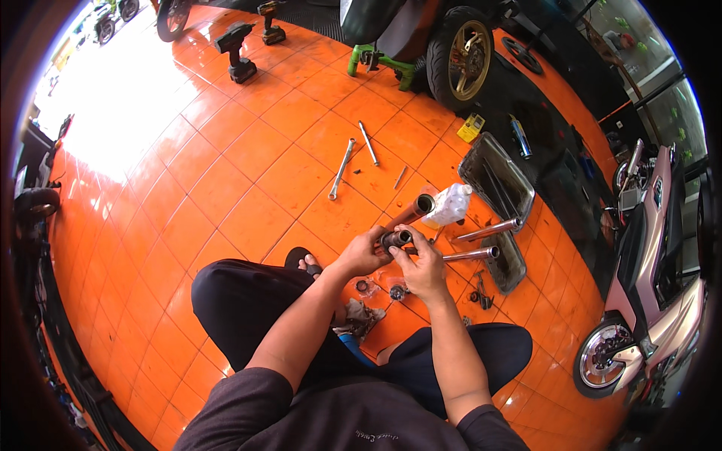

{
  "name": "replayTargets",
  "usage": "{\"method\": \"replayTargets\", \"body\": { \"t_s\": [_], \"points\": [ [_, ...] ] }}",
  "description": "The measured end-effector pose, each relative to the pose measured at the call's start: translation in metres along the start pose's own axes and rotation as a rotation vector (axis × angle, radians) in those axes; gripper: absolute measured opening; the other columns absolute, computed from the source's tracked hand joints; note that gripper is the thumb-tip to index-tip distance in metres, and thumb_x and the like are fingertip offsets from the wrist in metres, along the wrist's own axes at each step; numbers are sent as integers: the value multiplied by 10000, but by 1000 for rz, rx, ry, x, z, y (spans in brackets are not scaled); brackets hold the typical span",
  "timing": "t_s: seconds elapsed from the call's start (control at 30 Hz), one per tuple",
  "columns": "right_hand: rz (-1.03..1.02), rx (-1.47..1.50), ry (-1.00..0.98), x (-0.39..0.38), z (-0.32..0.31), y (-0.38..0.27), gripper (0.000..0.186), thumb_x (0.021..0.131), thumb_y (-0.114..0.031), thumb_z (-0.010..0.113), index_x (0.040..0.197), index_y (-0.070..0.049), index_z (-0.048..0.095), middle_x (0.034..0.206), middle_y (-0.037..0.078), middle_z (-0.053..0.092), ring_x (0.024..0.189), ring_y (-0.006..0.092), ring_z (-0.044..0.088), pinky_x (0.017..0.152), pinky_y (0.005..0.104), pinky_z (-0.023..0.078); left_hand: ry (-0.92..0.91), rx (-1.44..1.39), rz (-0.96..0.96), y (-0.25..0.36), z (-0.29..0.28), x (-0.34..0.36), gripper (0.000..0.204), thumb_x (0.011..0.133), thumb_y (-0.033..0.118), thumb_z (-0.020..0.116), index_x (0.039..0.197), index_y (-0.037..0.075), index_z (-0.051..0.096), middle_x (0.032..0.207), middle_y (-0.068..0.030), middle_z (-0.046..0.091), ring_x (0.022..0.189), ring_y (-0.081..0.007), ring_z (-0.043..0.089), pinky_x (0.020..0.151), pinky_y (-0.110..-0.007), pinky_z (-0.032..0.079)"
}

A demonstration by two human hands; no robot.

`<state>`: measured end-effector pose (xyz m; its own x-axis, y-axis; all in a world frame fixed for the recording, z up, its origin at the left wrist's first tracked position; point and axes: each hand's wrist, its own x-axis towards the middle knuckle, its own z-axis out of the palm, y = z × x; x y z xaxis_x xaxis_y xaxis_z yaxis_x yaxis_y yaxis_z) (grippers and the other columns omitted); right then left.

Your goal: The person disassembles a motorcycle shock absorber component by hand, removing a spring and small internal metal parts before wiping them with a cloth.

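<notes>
In front of my knees, both hands are closed around the open end of a dark metal fork tube (396,240). My left hand (364,252) wraps its left side. With thumb and fingers, my right hand (423,270) grips the right side near the rim. Just beyond lies a second dark tube (412,210), its round mouth facing away from me. Two chrome tubes, an upper one (492,229) and a lower one (471,255), point to the right past my right hand. Small round parts (398,292) and a dark ring (365,286) lie below my hands.
A white plastic bottle (451,204) stands beside a black tray (500,177). Farther out lie a wrench (342,169), a metal rod (368,143) and a yellow box (471,128). Cordless drivers (237,52) and a raised motorcycle (459,60) are beyond; a scooter (647,286) stands right.
</notes>
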<state>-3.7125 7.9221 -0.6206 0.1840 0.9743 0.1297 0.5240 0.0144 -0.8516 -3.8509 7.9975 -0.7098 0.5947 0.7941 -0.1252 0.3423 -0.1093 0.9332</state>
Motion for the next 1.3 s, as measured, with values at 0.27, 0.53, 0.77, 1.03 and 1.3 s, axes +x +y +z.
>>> {"method": "replayTargets", "body": {
  "t_s": [0.27, 0.53, 0.77, 1.03, 1.3],
  "points": [
    [-87, 53, 152, -6, -4, -1, 385, 820, -80, 720, 1181, -41, 594, 1122, 127, 667, 1054, 247, 651, 891, 332, 504, 16, 50, 69, 11, 0, 4, 378, 726, 160, 744, 1061, 55, 601, 829, -105, 626, 746, -233, 596, 709, -341, 490],
    [126, -22, -188, -47, -66, -17, 404, 842, -207, 686, 1202, -61, 575, 1031, 182, 669, 951, 333, 662, 807, 384, 527, 84, 22, 70, 13, 8, 6, 407, 688, 246, 838, 947, 28, 612, 804, -108, 643, 732, -229, 628, 674, -350, 503],
    [173, -214, -479, -91, -37, 25, 431, 808, -247, 648, 1196, -69, 595, 986, 210, 665, 942, 381, 643, 831, 434, 511, 87, 129, 31, 32, 4, 1, 587, 660, 289, 857, 1109, 10, 601, 915, -138, 677, 889, -254, 676, 790, -356, 529],
    [163, -427, -688, -80, -41, 13, 491, 780, -259, 633, 1221, -53, 568, 910, 235, 668, 894, 385, 655, 808, 474, 519, 93, 195, 128, 46, -4, -9, 798, 650, 323, 866, 1273, -30, 514, 1206, -191, 610, 1128, -303, 600, 948, -383, 479],
    [244, -424, -832, -87, -46, 18, 409, 792, -279, 622, 1110, -22, 606, 973, 202, 675, 936, 378, 647, 838, 457, 513, -63, 579, -112, 131, -36, -24, 1122, 599, 365, 868, 1473, 8, 262, 1492, -256, 316, 1347, -369, 392, 1091, -419, 364]
  ]
}}
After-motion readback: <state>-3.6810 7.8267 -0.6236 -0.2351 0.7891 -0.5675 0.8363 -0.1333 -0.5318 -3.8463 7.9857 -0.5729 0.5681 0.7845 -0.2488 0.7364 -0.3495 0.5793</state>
